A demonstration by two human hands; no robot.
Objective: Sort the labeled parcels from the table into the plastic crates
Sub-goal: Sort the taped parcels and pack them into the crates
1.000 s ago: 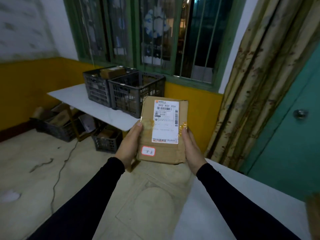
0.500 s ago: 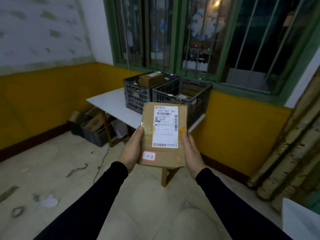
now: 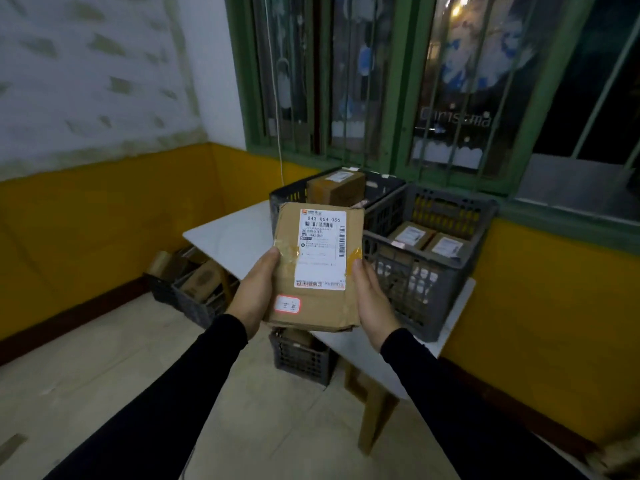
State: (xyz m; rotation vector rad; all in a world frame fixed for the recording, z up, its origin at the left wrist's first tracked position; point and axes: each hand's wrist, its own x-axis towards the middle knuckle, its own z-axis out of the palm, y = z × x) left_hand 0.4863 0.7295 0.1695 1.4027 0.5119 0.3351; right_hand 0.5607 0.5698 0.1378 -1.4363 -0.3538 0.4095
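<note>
Between two black sleeves, at chest height, a brown cardboard parcel is held upright with its face to the camera, the left hand gripping its left edge and the right hand its right edge, thumbs laid over the front. Tilted this way, the white shipping label and a small red-bordered sticker with handwriting can both be read, likely to decide which crate it belongs in. Just beyond the parcel stands a white counter carrying two dark plastic crates side by side. Nearer on the right, the right crate already holds at least two labeled boxes lying flat; the left crate, partly hidden behind the parcel, holds one brown box that rises above its rim. Under the counter, on the tiled floor, a small dark crate sits near the wooden leg, and further crates with cardboard stand by the yellow wall. Behind everything, a green-framed barred window shows darkness outside.
</note>
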